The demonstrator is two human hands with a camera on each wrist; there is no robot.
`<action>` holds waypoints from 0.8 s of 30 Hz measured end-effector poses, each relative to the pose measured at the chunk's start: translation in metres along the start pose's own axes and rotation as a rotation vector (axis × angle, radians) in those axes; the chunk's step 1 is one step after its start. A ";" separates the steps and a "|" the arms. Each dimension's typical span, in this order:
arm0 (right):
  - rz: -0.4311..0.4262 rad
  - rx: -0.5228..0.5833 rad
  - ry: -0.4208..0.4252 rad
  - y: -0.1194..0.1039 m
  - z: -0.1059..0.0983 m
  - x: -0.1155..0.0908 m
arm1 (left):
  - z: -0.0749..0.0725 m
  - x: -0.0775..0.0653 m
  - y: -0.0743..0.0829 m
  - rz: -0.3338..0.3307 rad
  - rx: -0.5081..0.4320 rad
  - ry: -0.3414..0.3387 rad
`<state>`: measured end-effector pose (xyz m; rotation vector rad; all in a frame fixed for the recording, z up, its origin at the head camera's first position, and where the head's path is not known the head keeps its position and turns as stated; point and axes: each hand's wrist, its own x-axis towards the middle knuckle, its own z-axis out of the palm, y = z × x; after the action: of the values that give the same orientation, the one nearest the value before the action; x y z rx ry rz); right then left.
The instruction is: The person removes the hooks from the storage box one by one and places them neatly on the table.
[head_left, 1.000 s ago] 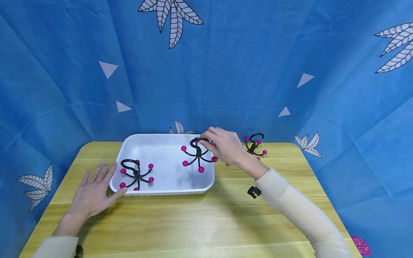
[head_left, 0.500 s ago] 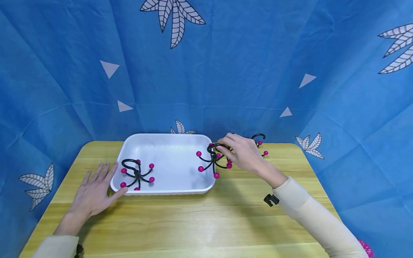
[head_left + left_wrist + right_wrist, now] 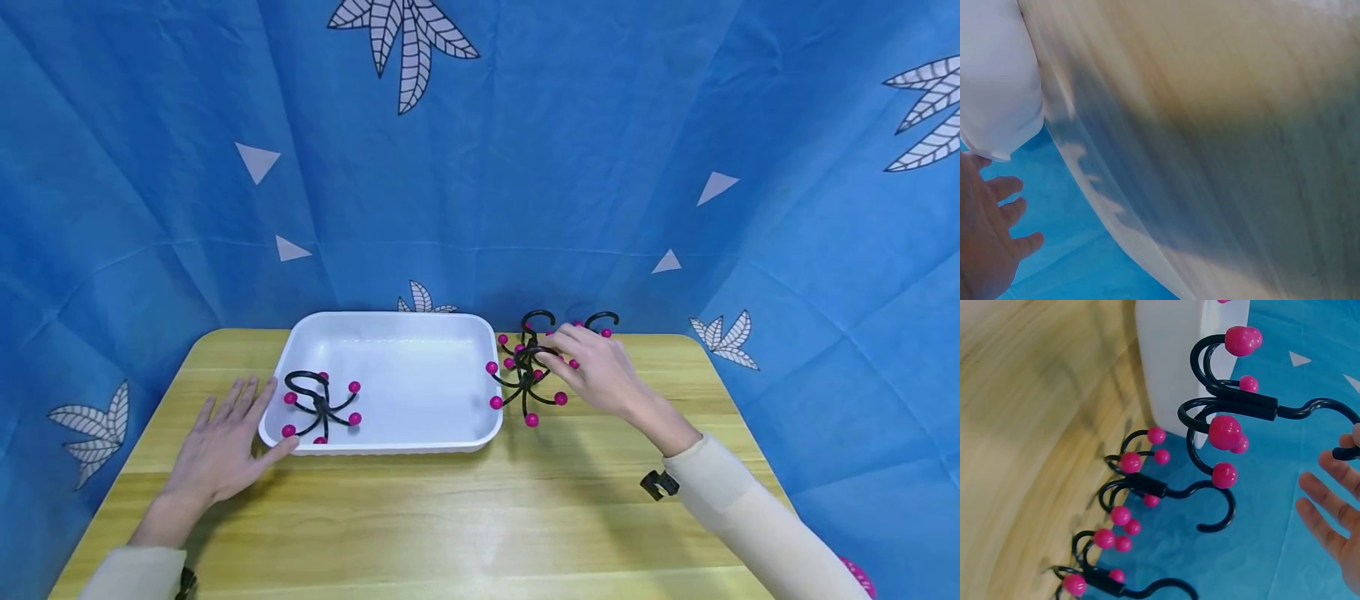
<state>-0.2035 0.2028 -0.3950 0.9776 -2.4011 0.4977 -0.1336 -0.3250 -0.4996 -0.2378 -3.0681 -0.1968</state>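
Note:
My right hand pinches the top curve of a black multi-arm hook with pink ball tips. This hook hangs just right of the white tray, its arms pointing down. In the right wrist view my fingers are at the end of the held hook. Spread flat, my left hand rests at the tray's left end, fingertips and thumb at the rim. A similar hook stands inside the tray near that thumb. The left wrist view has the left hand beside the tray's wall.
Two more such hooks stand on the wooden table right of the tray: one hook nearer the tray, another hook farther along. The held hook partly covers the nearer one in the head view. A blue patterned curtain hangs behind the table.
My right hand has carried its hook rightward from above the tray, past the rim, and slightly lower. The left hand and the hook in the tray have stayed put.

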 end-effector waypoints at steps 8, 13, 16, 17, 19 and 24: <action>0.033 0.018 -0.019 0.005 -0.001 -0.020 | 0.000 -0.002 0.000 -0.004 -0.005 0.001; 0.080 0.018 -0.047 0.008 -0.001 -0.031 | 0.000 -0.002 0.000 -0.004 -0.005 0.005; 0.095 0.012 -0.056 0.009 0.000 -0.036 | 0.000 -0.002 0.001 -0.006 -0.005 0.004; 0.097 0.011 -0.057 0.010 0.000 -0.038 | 0.000 -0.002 0.001 -0.007 -0.006 0.002; 0.100 0.007 -0.056 0.010 0.002 -0.042 | -0.001 -0.002 0.001 -0.010 -0.008 -0.002; 0.101 -0.002 -0.060 0.013 0.009 -0.050 | -0.001 -0.003 0.002 -0.013 -0.012 -0.002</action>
<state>-0.1843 0.2344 -0.4323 0.8851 -2.5139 0.5094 -0.1305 -0.3238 -0.4983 -0.2185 -3.0726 -0.2156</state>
